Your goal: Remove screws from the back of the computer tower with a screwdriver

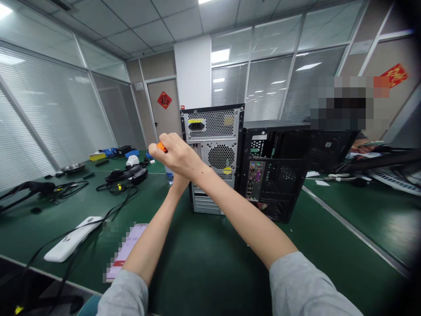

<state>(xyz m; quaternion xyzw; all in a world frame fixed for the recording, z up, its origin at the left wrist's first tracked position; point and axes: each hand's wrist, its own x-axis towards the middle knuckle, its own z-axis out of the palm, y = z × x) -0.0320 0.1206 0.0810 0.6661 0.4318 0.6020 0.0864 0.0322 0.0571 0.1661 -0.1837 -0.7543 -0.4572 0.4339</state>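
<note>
My right hand (179, 151) is closed around a tool with an orange handle (161, 147); only a bit of the handle shows between the fingers. It is held at the left edge of a silver computer case (217, 199), whose back panel with power socket and fan grille faces me. My left hand (180, 181) is mostly hidden behind the right hand and wrist, near the same edge, so its fingers cannot be made out. The working end of the tool is also out of sight.
A black computer case (276, 175) stands close on the right. A phone (131, 241) and a white power bank (74, 239) with cables lie at left. Behind them are a black headset (131, 174) and a metal bowl (73, 168). Another person's hand (359, 144) shows at far right.
</note>
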